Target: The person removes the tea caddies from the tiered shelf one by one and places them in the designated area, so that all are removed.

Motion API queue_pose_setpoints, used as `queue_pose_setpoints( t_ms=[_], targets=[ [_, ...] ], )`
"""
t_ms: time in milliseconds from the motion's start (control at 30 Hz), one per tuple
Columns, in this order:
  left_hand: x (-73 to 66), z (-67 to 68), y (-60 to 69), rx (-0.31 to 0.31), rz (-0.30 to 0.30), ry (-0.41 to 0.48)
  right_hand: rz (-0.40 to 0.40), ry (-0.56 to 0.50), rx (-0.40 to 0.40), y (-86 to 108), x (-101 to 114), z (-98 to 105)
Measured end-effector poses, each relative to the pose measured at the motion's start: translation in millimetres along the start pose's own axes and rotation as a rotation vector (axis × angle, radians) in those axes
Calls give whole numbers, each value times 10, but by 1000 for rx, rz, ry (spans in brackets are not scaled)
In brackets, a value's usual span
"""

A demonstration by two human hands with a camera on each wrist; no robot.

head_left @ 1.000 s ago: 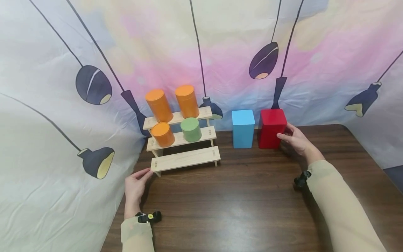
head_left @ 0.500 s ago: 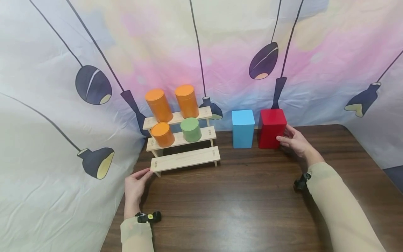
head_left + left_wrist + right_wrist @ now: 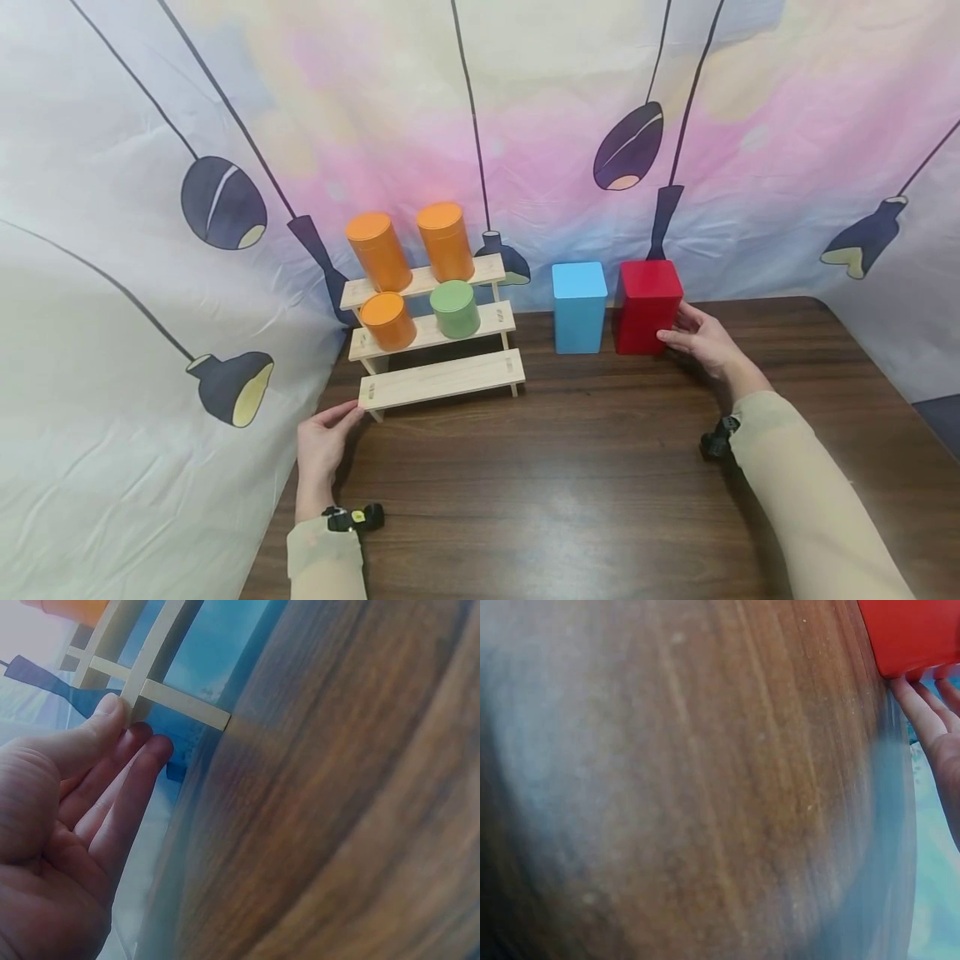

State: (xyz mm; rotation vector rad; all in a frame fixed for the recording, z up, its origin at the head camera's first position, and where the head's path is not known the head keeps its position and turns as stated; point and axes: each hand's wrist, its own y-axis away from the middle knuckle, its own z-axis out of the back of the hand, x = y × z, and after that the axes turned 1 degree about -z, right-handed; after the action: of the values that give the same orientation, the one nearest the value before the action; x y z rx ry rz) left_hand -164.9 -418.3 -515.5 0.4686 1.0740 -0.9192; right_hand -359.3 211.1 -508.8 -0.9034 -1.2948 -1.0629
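Note:
My left hand (image 3: 321,446) is at the near left corner of a three-tier wooden display stand (image 3: 442,381), pinching the end of its lowest board. In the left wrist view the thumb (image 3: 97,724) lies on one side of the board and the fingertips on the other. A tall red square tin (image 3: 648,308) stands upright on the table. At its right side my right hand (image 3: 708,346) grips the edge, thumb at the front and fingers along the side. Those fingers (image 3: 922,716) show against the red side in the right wrist view. A blue square tin (image 3: 579,308) stands to its left.
Two tall orange round tins (image 3: 446,242) stand on the stand's top board. A short orange tin (image 3: 388,321) and a short green tin (image 3: 455,309) occupy the middle board. Behind the dark wooden table (image 3: 540,492) hangs a cloth backdrop (image 3: 555,125) printed with lamps.
The right thumb and fingers have slid slightly lower along the red tin. Left hand, stand and all tins keep their places.

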Motion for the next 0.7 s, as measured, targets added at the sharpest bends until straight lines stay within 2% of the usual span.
queue_pose_setpoints(
  t_ms=[700],
  targets=[
    [-8,8,2,0,1,5,-8,-24,-5,15,7,-2]
  ],
)
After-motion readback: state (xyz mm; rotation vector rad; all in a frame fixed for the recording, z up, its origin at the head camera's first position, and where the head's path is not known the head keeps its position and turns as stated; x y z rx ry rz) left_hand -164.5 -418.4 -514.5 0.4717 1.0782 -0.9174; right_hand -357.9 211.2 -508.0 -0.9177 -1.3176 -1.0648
